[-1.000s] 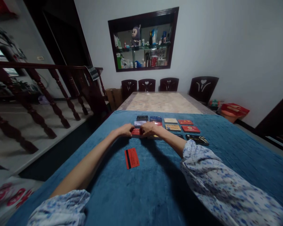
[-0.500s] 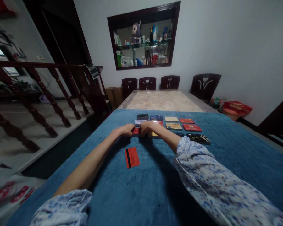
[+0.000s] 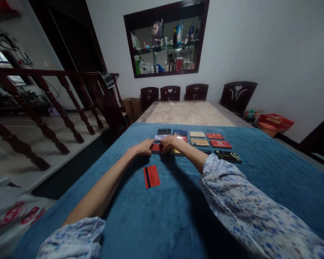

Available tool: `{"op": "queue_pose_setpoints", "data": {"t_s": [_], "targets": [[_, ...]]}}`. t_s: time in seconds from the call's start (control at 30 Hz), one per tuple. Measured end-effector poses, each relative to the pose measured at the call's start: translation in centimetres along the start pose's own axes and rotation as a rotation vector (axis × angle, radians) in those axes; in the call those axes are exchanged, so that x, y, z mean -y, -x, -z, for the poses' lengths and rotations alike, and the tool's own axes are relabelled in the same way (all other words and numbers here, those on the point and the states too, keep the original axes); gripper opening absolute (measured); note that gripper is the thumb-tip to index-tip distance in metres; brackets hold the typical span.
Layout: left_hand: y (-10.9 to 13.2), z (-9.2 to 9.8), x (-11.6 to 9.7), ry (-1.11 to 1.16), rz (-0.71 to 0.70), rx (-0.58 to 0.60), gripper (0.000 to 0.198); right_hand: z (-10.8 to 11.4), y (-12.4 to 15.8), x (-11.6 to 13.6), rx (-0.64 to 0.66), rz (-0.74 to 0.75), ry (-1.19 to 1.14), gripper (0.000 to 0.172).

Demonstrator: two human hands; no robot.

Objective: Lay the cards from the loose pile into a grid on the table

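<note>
A stack of red cards [image 3: 157,148] lies in the front row at the left, between my two hands. My left hand [image 3: 145,148] presses its curled fingers against the stack's left end. At the right end, my right hand [image 3: 168,143] grips with bent fingers; its fingertips are partly hidden. Just behind are a pale card stack [image 3: 159,137] and a black one [image 3: 164,131]. A yellow stack [image 3: 178,153] shows partly under my right wrist. Nearer to me, a single red card [image 3: 152,176] with a black stripe lies flat and apart.
More card stacks stand in rows to the right, among them a tan one [image 3: 199,142], a red one [image 3: 220,144] and a black one [image 3: 227,156]. A blue cloth [image 3: 259,190] covers the table's near part. Chairs [image 3: 196,92] line the far end.
The view has tilted slightly, so the scene sits a little differently. Both hands stay at the red stack's ends with hardly any movement; the single red card lies unmoved.
</note>
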State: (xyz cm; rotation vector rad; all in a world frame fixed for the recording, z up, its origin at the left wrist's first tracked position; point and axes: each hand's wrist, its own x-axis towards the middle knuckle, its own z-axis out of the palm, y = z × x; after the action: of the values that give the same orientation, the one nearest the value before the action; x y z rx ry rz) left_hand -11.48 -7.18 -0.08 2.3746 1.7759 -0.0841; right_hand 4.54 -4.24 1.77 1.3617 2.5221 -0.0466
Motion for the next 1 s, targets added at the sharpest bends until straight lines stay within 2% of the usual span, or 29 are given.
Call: {"op": "queue_pose_setpoints", "data": {"t_s": [0.13, 0.23, 0.4, 0.5, 0.7, 0.83, 1.0], "targets": [[1.9, -0.3, -0.1, 0.001, 0.031, -0.048, 0.056, 0.3, 1.0, -0.4, -0.101, 0.056, 0.032, 0.058], [3.2, -1.1, -0.1, -0.003, 0.058, -0.110, 0.043, 0.3, 2.2, -0.7, -0.213, 0.113, 0.030, 0.050], [5.4, -2.4, -0.3, 0.021, -0.022, -0.189, 0.028, -0.8, 4.6, -0.2, -0.328, 0.183, 0.007, 0.029], [7.1, -2.5, -0.9, 0.035, -0.069, -0.208, 0.027, -2.0, 6.1, 0.7, -0.343, 0.240, -0.019, 0.023], [9.8, -3.2, -1.5, 0.221, -0.301, -0.083, 0.038, -4.5, 8.9, 3.2, -0.357, 0.333, -0.054, 0.027], [10.7, -3.6, -1.3, 0.276, -0.283, 0.033, 0.047, -5.4, 10.3, 4.4, -0.338, 0.354, -0.069, 0.032], [11.1, -3.1, -0.9, 0.228, -0.291, 0.074, 0.059, -6.0, 11.1, 4.9, -0.311, 0.349, -0.097, 0.029]]}}
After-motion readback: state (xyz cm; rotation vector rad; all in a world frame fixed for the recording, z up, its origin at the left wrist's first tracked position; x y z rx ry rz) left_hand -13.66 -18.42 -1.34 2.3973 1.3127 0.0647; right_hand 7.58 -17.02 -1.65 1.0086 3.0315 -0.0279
